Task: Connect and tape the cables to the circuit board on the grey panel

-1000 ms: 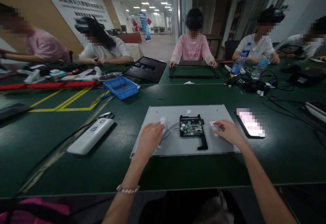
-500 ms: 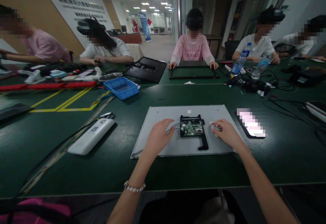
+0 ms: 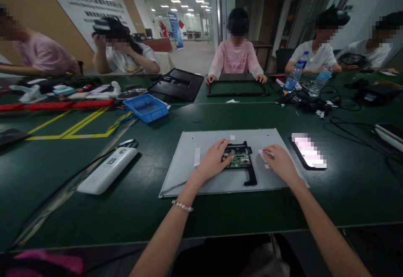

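A grey flat panel point(image 3: 185, 145) lies on the table, with a green circuit board point(image 3: 241, 162) in a black bracket point(image 3: 251, 178) at its middle. My left hand point(image 3: 214, 159) reaches over the board's left side, its thumb and fingers apart; whether they press on the board cannot be made out. Right of the bracket, my right hand point(image 3: 278, 159) is closed in a pinch on a small white piece of tape point(image 3: 263, 154), close to the panel's surface. A white strip point(image 3: 197, 157) sits on the panel to the left of my left hand, and a thin cable point(image 3: 173, 188) runs near the lower left corner.
A white power bank point(image 3: 108, 170) with a cable lies left, a phone point(image 3: 308, 151) right. Behind stand a blue basket point(image 3: 147, 108), a black casing point(image 3: 178, 84) and two water bottles point(image 3: 296, 73). Across the table, a person in pink holds a black frame point(image 3: 237, 94).
My left hand has moved right, from beside the circuit board onto its left side, baring the white strip. The right hand keeps its pinch. A person at the back left has raised their hands.
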`<state>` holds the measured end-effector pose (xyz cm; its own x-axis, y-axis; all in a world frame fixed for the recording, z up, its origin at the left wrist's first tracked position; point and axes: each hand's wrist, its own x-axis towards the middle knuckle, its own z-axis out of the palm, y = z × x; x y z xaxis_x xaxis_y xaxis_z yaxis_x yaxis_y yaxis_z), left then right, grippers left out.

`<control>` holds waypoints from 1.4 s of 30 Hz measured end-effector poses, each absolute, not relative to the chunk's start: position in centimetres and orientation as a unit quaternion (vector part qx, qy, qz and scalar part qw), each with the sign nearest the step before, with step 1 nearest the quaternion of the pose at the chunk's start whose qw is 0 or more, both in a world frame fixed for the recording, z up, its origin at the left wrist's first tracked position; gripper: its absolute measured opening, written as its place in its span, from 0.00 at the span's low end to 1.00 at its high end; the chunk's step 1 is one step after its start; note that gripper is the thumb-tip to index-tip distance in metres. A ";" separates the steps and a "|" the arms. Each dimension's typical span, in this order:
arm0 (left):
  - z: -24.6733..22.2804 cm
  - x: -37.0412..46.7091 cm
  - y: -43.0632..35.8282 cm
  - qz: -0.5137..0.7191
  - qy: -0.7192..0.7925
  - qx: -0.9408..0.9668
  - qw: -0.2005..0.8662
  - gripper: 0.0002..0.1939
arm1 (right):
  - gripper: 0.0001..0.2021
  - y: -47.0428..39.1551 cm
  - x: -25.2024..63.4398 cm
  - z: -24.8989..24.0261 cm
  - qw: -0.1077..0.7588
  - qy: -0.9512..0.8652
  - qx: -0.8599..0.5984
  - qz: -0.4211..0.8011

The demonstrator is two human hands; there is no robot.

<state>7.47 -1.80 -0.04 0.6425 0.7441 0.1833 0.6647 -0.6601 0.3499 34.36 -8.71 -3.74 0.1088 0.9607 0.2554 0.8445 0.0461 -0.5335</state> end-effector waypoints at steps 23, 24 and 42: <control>-0.4 7.2 -1.9 0.195 0.366 0.889 0.193 0.37 | 0.11 2.3 26.6 0.3 0.086 -0.822 -0.563 0.002; -0.4 7.2 -1.9 0.195 0.367 0.889 0.194 0.37 | 0.12 2.3 26.5 0.3 0.085 -0.821 -0.565 0.001; -0.9 7.0 -1.7 0.191 0.376 0.880 0.220 0.39 | 0.14 -2.7 33.8 -1.8 0.146 -0.777 -0.611 0.043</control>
<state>7.05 -1.68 -0.88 0.6443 0.7453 0.1713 0.5767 -0.6207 0.5312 33.78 -2.67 -1.83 -0.2106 0.9619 0.1743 0.9369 0.2495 -0.2450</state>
